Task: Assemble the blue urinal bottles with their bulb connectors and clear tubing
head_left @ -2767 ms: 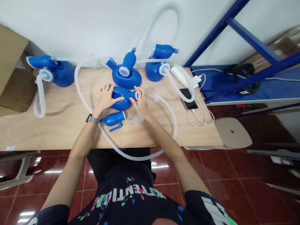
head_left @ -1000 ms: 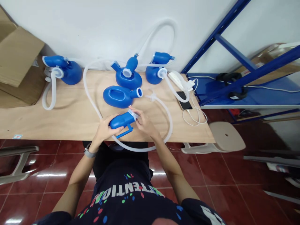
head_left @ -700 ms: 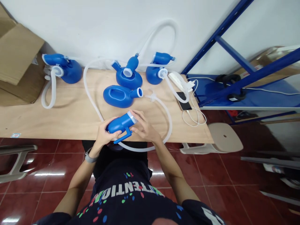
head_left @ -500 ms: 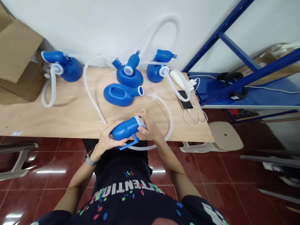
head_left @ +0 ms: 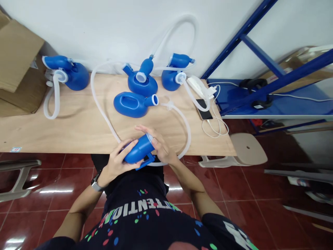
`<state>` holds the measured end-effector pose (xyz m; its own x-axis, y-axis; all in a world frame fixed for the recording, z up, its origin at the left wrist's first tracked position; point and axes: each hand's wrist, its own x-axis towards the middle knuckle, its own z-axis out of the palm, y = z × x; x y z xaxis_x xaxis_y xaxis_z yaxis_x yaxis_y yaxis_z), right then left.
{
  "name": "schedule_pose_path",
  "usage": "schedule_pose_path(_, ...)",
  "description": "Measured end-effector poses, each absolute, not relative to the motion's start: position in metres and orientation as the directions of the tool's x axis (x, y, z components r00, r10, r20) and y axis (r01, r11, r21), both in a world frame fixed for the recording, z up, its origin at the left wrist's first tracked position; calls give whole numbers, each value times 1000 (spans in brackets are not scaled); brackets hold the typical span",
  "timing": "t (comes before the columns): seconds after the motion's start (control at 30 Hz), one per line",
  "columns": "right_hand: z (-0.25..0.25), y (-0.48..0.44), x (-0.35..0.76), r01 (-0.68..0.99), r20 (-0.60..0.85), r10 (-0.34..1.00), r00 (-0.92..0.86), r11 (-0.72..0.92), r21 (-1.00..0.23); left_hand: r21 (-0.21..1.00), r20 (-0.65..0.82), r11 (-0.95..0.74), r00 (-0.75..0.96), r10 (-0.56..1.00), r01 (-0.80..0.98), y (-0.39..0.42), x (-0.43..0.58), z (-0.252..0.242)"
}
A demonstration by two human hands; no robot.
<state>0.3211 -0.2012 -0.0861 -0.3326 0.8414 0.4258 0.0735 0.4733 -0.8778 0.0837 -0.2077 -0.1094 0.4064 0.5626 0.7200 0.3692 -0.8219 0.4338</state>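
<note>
My left hand (head_left: 118,160) is wrapped around a blue urinal funnel (head_left: 138,150), a tapered plastic cup with a white rim and a blue clip arm below it. My right hand (head_left: 158,144) lies with outstretched fingers and its palm over the white rim, so the funnel's mouth is mostly hidden. Both hands are over the table's front edge. Just beyond them a blue urinal bottle (head_left: 131,105) lies on its side, its white-rimmed neck pointing right. The white hose (head_left: 187,129) loops around on the right and passes below the funnel.
Complete urinals with funnels stand along the wall: one on the left (head_left: 76,77), one in the middle (head_left: 143,85) and one on the right (head_left: 170,80). A cardboard box (head_left: 22,86) is at the left, a phone (head_left: 204,110) and power strip (head_left: 196,86) at the right.
My right hand has gone from gripping the white rim with its fingers to lying flat across it. The funnel has tilted slightly, its clip arm swinging a little.
</note>
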Motion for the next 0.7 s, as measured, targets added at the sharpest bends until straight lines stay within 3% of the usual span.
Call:
schedule_pose_path(0.13, -98, -195, 319, 50, 309, 915, -259, 332, -942, 268, 717, -824, 468, 517, 499, -204, 80, -124)
schedule_pose_path(0.2, -109, -187, 319, 25, 238, 933, -270, 253, -967, 248, 701, -815, 484, 524, 523, -199, 82, -130)
schedule_pose_path(0.3, -123, -174, 319, -108, 229, 945, -234, 208, -972, 381, 662, -768, 427, 615, 515, -190, 89, -134)
schedule_pose_path(0.4, -134, -172, 315, -222, 354, 933, -65, 332, -917, 597, 596, -625, 242, 765, 503, -183, 98, -136)
schedule_pose_path(0.47, -140, -180, 310, -130, 446, 889, 100, 457, -880, 700, 540, -515, 105, 835, 495, -181, 101, -137)
schedule_pose_path(0.53, -144, -194, 305, 71, 519, 828, 213, 517, -853, 769, 488, -432, 4, 873, 471, -182, 102, -138)
schedule_pose_path(0.7, -143, -215, 301, 375, 669, 727, 157, 582, -721, 776, 501, -417, -62, 863, 473, -186, 96, -140)
